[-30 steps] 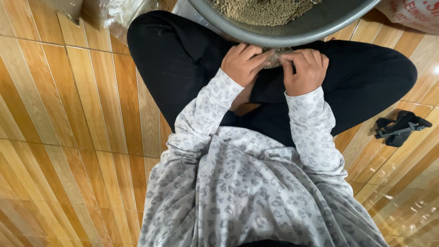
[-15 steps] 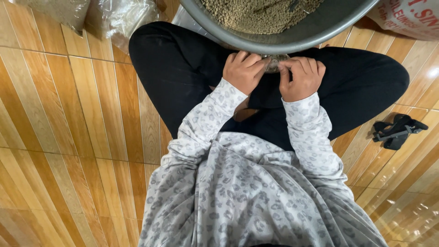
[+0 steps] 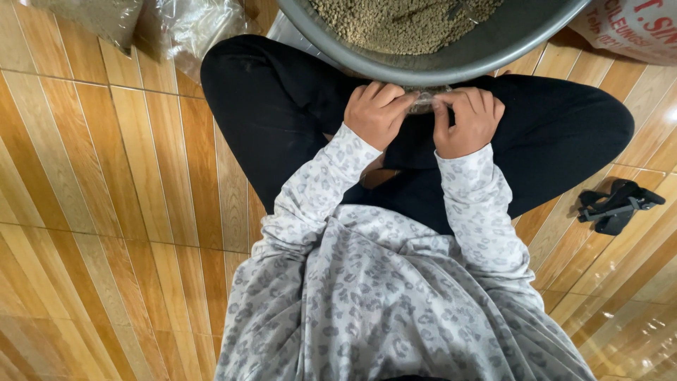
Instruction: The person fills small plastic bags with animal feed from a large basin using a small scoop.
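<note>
Both hands are pinching a small clear plastic bag (image 3: 425, 101) right under the rim of the big grey basin (image 3: 451, 67) full of brownish pellets. Left hand (image 3: 377, 113) and right hand (image 3: 467, 120) each have a clenched grip on the bag, over the crossed black-trousered legs (image 3: 282, 120) on the wooden floor (image 3: 106, 212).

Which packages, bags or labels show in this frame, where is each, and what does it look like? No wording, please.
White sack: top right corner on the floor beside the grey basin, white with red print, cut off by the frame.
Clear plastic bag: top left on the wooden floor, crumpled, shiny.
Filled bag: far top left, clear plastic over grey-green grain.
Small clear bag: pinched between left hand and right hand under the basin rim, mostly hidden.
</note>
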